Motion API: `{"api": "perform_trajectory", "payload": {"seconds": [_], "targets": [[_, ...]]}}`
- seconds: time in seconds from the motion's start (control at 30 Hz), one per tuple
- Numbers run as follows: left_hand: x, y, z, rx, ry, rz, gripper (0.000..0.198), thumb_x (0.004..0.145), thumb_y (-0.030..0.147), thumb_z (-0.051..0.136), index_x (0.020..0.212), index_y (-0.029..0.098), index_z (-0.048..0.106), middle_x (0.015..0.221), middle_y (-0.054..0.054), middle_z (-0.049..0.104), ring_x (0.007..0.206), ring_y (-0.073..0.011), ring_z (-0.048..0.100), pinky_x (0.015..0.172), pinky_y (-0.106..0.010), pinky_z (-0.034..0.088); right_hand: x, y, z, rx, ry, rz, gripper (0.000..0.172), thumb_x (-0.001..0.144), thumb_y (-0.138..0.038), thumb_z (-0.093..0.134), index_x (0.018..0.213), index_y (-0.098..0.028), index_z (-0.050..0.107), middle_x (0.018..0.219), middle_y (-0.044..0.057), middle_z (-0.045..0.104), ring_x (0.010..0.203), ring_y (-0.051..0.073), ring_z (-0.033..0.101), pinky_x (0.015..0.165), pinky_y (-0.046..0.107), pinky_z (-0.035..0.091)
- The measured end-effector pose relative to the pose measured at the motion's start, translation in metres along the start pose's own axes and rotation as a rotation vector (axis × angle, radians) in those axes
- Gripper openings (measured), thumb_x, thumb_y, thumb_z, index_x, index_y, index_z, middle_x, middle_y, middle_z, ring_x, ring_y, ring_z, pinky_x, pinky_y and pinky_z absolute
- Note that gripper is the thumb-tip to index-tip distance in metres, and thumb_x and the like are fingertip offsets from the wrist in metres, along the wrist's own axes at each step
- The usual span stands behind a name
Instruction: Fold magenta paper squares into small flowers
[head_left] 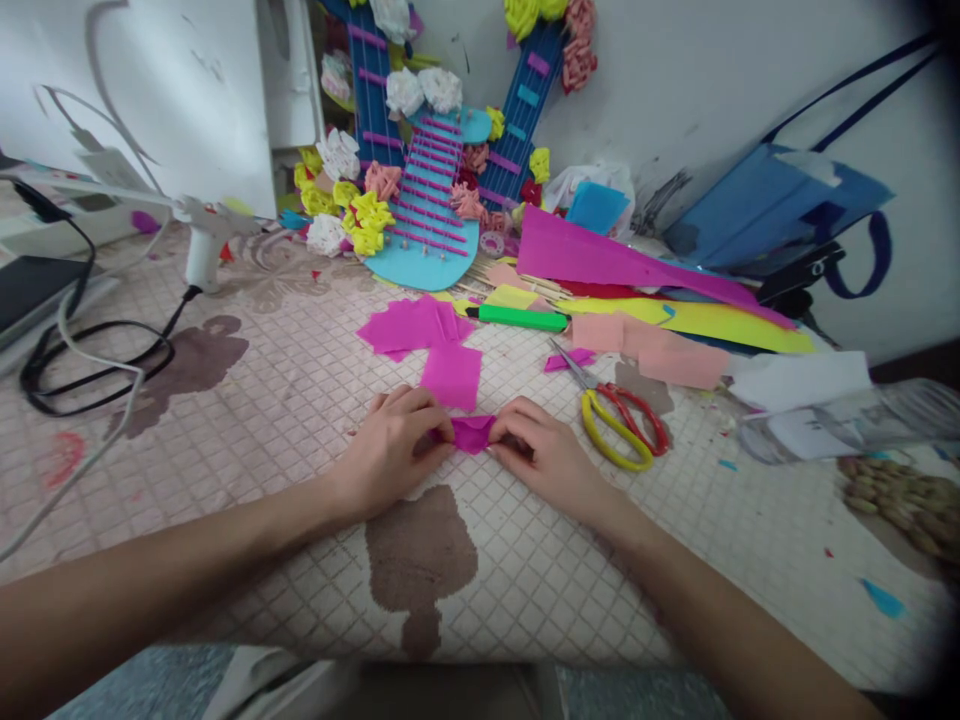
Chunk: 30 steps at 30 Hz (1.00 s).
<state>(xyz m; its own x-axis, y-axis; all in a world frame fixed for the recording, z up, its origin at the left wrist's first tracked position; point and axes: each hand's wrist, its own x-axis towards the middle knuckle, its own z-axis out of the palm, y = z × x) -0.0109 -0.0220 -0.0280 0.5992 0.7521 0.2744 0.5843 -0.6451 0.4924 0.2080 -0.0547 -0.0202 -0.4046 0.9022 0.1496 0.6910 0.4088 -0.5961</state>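
I judge folded magenta paper piece light, soft, easily creased or torn; I'd take hold lightly by its ends. On my feed, piece lies left of metal scissors with red and yellow handles: left hand pinches left end, right hand pinches right end.

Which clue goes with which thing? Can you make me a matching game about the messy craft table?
Things:
1. Scissors
2. Left hand
3. Bag
4. Marker

Clues:
A. blue, near the wall
B. green all along its middle
C. partly yellow, partly red
D. pinching magenta paper

Right pairs: 1-C, 2-D, 3-A, 4-B
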Motion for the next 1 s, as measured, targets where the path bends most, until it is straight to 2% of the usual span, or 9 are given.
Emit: {"api": "perform_trajectory", "payload": {"seconds": [0.17, 0.3, 0.73, 1.0], "targets": [[0.0012, 0.0025, -0.0021, -0.041, -0.018, -0.052, 0.004, 0.078, 0.018, 0.064, 0.081, 0.018, 0.061, 0.088, -0.004, 0.060, 0.090, -0.0229, 0.052, 0.080, -0.037, 0.039, 0.0013, -0.0014, 0.0004, 0.051, 0.003, 0.061, 0.008, 0.083, -0.013, 0.057, 0.081, -0.021, 0.056, 0.088, 0.001, 0.055, 0.070, 0.012, 0.052, 0.064, 0.026, 0.040], [0.0015, 0.0018, -0.0019, -0.007, -0.022, -0.036, 0.001, 0.080, 0.017, 0.062, 0.079, 0.018, 0.063, 0.086, -0.004, 0.059, 0.089, -0.0229, 0.051, 0.078, -0.037, 0.038, 0.0016, -0.0022, -0.0009, 0.071, -0.009, 0.084, 0.009, 0.083, -0.012, 0.057, 0.080, -0.020, 0.056, 0.087, 0.000, 0.054, 0.070, 0.011, 0.050, 0.063, 0.026, 0.038], [0.0020, 0.0009, 0.0005, 0.047, -0.020, -0.029, 0.010, 0.086, 0.022, 0.056, 0.078, 0.017, 0.060, 0.084, -0.004, 0.058, 0.086, -0.0209, 0.050, 0.075, -0.034, 0.036, 0.0046, -0.0083, 0.0046, 0.037, 0.040, 0.142, 0.011, 0.081, -0.011, 0.055, 0.073, -0.019, 0.052, 0.081, 0.000, 0.049, 0.065, 0.011, 0.047, 0.059, 0.025, 0.036], [0.0045, 0.0041, 0.0012, 0.096, -0.032, -0.052, 0.007, 0.081, 0.019, 0.057, 0.075, 0.017, 0.059, 0.083, -0.003, 0.058, 0.085, -0.0209, 0.050, 0.074, -0.034, 0.034, 0.0045, -0.0081, 0.0070, 0.015, 0.058, 0.165, 0.011, 0.079, -0.011, 0.056, 0.073, -0.018, 0.052, 0.081, -0.001, 0.048, 0.067, 0.011, 0.047, 0.060, 0.025, 0.035]]}}
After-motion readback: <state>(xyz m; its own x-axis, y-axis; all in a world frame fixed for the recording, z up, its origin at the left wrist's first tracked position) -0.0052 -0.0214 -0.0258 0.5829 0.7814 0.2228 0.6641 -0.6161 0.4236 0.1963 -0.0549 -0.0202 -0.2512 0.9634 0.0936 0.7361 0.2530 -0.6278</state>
